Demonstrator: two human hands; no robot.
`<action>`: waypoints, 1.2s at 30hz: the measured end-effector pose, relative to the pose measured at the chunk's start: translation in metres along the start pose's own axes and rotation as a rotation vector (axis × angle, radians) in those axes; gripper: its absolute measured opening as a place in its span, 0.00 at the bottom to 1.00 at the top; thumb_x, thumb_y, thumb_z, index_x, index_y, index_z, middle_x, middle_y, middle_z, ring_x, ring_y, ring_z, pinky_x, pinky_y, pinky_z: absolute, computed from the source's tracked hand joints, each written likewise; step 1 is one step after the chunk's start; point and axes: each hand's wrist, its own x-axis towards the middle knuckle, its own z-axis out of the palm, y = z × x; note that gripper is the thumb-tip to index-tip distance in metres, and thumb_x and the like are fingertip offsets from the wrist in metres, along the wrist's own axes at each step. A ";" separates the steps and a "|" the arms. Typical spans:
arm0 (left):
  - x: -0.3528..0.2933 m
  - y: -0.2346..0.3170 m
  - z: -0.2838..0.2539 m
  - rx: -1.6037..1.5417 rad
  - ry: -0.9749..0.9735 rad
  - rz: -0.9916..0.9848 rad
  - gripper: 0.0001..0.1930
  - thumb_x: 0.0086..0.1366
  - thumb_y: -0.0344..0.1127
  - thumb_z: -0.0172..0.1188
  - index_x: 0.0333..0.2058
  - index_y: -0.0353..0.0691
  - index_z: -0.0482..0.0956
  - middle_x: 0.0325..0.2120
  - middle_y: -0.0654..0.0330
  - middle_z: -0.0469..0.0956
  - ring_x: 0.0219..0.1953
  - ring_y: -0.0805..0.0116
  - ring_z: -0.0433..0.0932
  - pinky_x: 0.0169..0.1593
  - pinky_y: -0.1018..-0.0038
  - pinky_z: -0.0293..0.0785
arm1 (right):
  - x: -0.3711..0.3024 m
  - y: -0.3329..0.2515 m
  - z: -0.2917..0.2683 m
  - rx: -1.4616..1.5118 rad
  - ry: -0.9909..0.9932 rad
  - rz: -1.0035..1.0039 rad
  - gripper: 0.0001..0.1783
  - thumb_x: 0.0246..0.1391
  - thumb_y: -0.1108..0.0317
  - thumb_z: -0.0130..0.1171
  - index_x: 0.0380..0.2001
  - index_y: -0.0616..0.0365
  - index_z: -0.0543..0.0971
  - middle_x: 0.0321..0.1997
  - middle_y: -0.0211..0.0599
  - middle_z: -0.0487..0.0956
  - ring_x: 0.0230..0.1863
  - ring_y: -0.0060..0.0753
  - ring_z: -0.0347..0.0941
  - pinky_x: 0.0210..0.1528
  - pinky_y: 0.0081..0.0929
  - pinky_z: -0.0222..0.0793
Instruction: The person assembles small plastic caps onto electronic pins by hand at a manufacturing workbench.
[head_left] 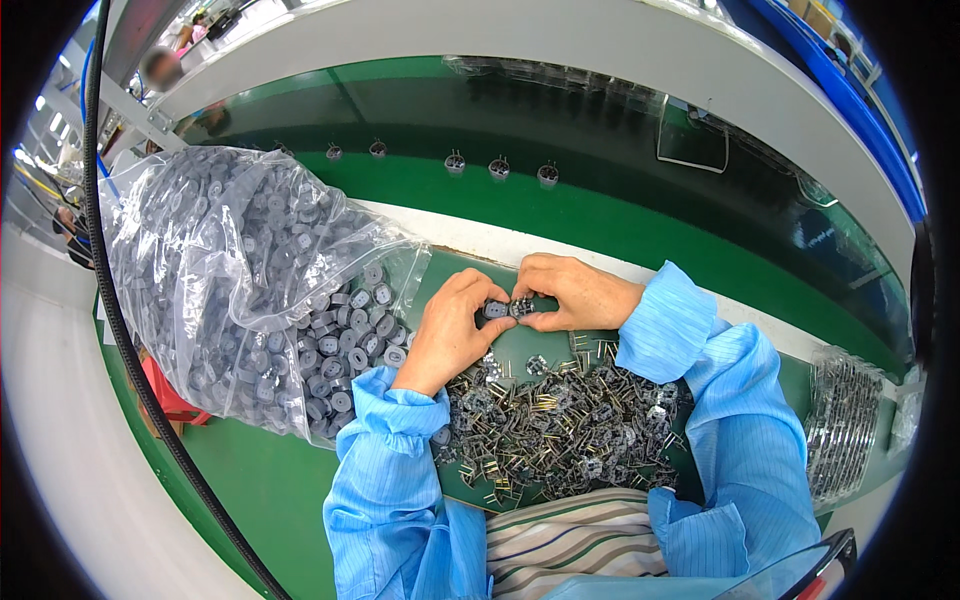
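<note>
My left hand (455, 328) is closed, its thumb and fingers pinching a grey round plastic housing (495, 311). Facing it, my right hand (575, 292) pinches a small dark insert with metal pins (520, 307). The two parts are side by side between my fingertips; whether they touch I cannot tell. Below my hands spreads a heap of dark pin inserts (560, 425) with brass-coloured prongs. One loose insert (537, 364) lies just above the heap. To the left, a clear plastic bag (230, 260) full of grey round housings (350, 340) opens toward my left hand.
Beyond a white ledge (470, 235), several assembled round pieces (498, 168) stand on the green conveyor belt (620, 215). Stacked clear trays (843, 430) stand at the right. A black cable (93, 200) hangs down the left side, near a red object (170, 395).
</note>
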 end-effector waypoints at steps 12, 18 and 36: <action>-0.003 0.002 -0.002 0.138 0.144 0.006 0.22 0.51 0.34 0.77 0.46 0.41 0.80 0.40 0.57 0.76 0.41 0.56 0.77 0.44 0.62 0.76 | -0.023 0.078 -0.081 -0.279 0.342 0.647 0.19 0.54 0.62 0.68 0.45 0.65 0.83 0.46 0.45 0.77 0.49 0.44 0.78 0.55 0.36 0.75; 0.000 0.004 0.000 0.018 0.043 -0.018 0.19 0.55 0.32 0.74 0.45 0.41 0.80 0.40 0.55 0.74 0.46 0.51 0.77 0.49 0.58 0.75 | -0.016 0.006 -0.068 -0.125 0.034 0.130 0.13 0.52 0.67 0.70 0.39 0.58 0.82 0.40 0.41 0.79 0.43 0.45 0.77 0.49 0.39 0.74; -0.001 0.003 0.002 0.079 0.116 0.094 0.20 0.54 0.34 0.75 0.43 0.39 0.78 0.38 0.57 0.77 0.44 0.53 0.78 0.46 0.60 0.75 | -0.004 -0.014 -0.033 0.103 -0.226 0.270 0.04 0.57 0.73 0.63 0.34 0.62 0.83 0.28 0.37 0.81 0.31 0.32 0.80 0.35 0.31 0.75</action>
